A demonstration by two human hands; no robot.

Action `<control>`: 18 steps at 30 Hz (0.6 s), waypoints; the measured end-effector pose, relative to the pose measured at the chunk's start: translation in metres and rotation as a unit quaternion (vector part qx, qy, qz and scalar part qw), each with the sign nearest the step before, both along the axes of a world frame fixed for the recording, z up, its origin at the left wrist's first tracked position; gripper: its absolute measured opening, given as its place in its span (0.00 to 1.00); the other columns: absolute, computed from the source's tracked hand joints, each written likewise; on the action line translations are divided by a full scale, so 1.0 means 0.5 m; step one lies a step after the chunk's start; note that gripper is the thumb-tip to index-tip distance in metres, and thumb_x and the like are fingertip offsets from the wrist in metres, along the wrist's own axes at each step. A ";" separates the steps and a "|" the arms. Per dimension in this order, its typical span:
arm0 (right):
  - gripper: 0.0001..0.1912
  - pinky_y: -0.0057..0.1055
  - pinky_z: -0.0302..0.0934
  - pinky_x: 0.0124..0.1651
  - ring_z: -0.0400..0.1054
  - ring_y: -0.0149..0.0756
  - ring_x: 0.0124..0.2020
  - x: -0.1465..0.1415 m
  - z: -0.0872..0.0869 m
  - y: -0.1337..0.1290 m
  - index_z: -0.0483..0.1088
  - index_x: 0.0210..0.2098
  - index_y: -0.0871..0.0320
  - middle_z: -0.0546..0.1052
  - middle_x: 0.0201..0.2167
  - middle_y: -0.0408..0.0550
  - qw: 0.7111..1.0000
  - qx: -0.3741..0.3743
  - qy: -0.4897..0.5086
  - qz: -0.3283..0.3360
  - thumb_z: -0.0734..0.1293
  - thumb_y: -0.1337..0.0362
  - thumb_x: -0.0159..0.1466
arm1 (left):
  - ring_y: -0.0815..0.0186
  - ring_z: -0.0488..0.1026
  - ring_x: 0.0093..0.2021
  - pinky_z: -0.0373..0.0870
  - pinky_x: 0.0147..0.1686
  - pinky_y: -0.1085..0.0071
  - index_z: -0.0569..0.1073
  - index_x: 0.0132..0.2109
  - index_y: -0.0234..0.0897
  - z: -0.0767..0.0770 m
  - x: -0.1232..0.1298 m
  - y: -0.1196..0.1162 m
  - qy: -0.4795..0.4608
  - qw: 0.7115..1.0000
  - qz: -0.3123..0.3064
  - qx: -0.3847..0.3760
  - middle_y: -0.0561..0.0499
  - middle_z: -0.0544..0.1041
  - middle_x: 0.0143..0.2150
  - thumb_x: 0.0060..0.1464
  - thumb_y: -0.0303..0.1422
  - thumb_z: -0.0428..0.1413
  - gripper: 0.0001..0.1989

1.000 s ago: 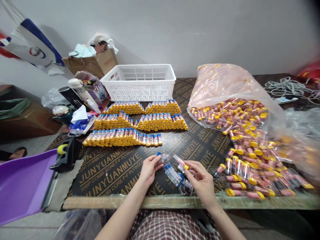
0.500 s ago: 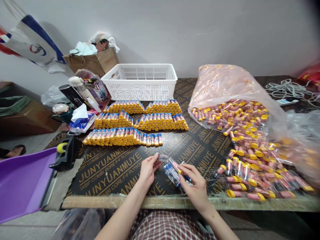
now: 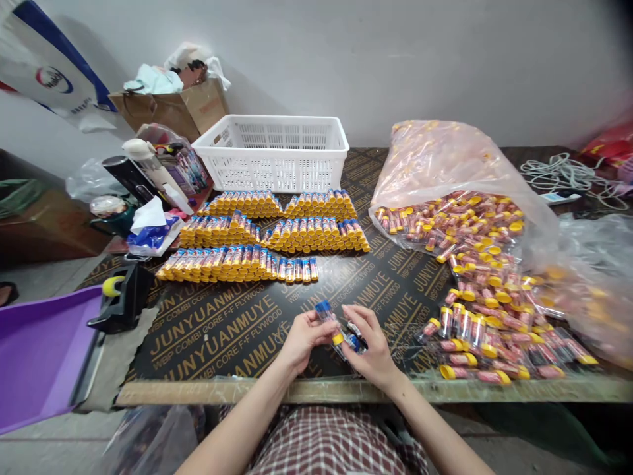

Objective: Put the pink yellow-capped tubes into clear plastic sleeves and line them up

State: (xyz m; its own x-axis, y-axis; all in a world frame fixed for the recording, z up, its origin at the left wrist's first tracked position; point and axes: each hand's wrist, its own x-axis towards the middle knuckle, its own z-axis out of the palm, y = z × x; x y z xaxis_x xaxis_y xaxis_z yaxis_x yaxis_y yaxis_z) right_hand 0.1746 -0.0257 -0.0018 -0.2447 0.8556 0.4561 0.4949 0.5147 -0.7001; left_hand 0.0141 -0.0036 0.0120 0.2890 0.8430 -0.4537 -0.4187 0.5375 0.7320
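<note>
My left hand [image 3: 306,335] and my right hand [image 3: 368,340] meet low in the middle of the plywood table [image 3: 212,336]. Between them stands a clear tube with a blue top and a yellow cap [image 3: 327,318], tilted, gripped by the fingers of both hands. Small blue-and-clear packets [image 3: 354,340] lie partly hidden under my right hand. Farther off, neat rows of capped tubes [image 3: 237,267] lie side by side. To the right, many loose yellow-capped tubes [image 3: 475,330] spill from a large plastic bag [image 3: 435,155].
A white plastic basket [image 3: 270,121] stands at the table's back edge. A tape dispenser [image 3: 121,297] sits at the left edge beside a purple tray [image 3: 44,349]. Tissues, bottles and a cardboard box [image 3: 168,112] crowd the back left, and coiled white cables [image 3: 568,175] lie at the back right.
My hands have come together at the table's middle, and the tube now stands between them with its blue end up. The packets have slid mostly beneath my right hand.
</note>
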 end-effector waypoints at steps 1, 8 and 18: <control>0.38 0.44 0.57 0.57 0.55 0.44 0.58 0.002 0.005 0.006 0.51 0.62 0.49 0.58 0.57 0.53 1.000 0.003 -0.004 0.013 0.63 0.75 0.54 | 0.68 0.73 0.28 0.69 0.31 0.72 0.74 0.36 0.28 -0.001 0.003 -0.005 0.002 1.000 -0.021 -0.005 0.46 0.77 0.31 0.33 0.34 0.68 0.21; 0.44 0.44 0.51 0.61 0.55 0.43 0.59 0.010 0.041 0.030 0.49 0.62 0.54 0.61 0.57 0.51 0.982 -0.082 -0.015 0.171 0.59 0.76 0.45 | 0.70 0.72 0.27 0.68 0.30 0.73 0.75 0.34 0.28 0.007 0.008 -0.017 -0.002 0.996 -0.093 -0.002 0.47 0.76 0.30 0.40 0.38 0.65 0.17; 0.44 0.41 0.56 0.58 0.59 0.44 0.56 0.006 0.030 0.026 0.51 0.60 0.55 0.63 0.55 0.51 0.984 -0.090 0.047 0.145 0.60 0.76 0.43 | 0.70 0.71 0.26 0.67 0.29 0.73 0.76 0.35 0.27 0.015 0.008 -0.015 -0.022 0.997 -0.067 -0.013 0.46 0.76 0.29 0.39 0.37 0.66 0.17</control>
